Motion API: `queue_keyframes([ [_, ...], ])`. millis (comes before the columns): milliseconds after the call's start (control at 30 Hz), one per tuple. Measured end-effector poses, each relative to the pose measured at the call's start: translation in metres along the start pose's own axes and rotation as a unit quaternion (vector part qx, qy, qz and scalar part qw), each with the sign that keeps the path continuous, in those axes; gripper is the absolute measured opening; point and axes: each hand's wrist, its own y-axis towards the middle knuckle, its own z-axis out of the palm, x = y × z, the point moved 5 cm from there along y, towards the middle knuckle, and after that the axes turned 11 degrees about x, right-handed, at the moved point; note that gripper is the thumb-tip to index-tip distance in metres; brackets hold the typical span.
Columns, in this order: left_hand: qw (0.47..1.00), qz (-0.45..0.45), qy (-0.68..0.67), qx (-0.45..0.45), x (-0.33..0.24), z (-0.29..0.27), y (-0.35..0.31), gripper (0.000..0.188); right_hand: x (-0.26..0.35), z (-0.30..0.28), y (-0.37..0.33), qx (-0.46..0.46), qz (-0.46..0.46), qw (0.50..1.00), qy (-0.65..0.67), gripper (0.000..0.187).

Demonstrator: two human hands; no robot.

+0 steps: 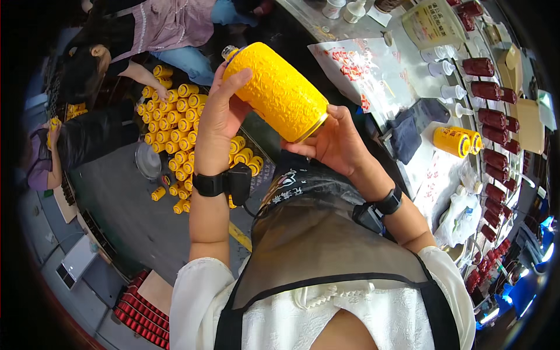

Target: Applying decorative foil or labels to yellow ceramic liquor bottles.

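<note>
A large yellow bottle [280, 87] with a raised pattern is held tilted in front of me between both hands. Its narrow silvery neck points to the upper left, its flat base to the lower right. My left hand [227, 108] wraps the neck end, with the thumb lying over the shoulder. At the base end, my right hand [338, 140] has its thumb on the lower edge and its fingers beneath. Part of the underside is hidden behind the fingers.
Many similar yellow bottles [175, 119] stand on the floor at the left, near a person [169, 29] reaching among them. Another person [44, 149] stands farther left. Along the right runs a workbench [426, 175] with two yellow bottles [452, 141], a dark cloth [411, 131] and dark red bottles [493, 118].
</note>
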Motion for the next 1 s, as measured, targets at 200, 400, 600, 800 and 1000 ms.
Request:
queue_keyframes([
  [200,0.999,0.033,-0.029,-0.007,0.004,0.003,0.002,0.049,-0.003,0.005,-0.001,0.042,0.033,0.996,0.075,0.074],
  [400,0.998,0.053,-0.012,-0.043,0.005,0.002,-0.002,0.049,-0.006,0.009,-0.004,0.035,0.044,0.997,0.049,0.074],
  [600,0.994,0.069,0.018,-0.084,0.008,0.008,-0.007,0.055,-0.007,0.006,-0.009,0.042,0.052,0.997,0.024,0.076],
  [800,0.987,0.089,0.052,-0.123,0.012,0.006,-0.011,0.06,-0.013,0.002,-0.011,0.052,0.073,0.995,0.041,0.078],
  [1000,0.984,0.089,0.058,-0.144,0.017,0.002,-0.017,0.062,-0.013,-0.003,-0.011,0.051,0.094,0.993,0.047,0.081],
])
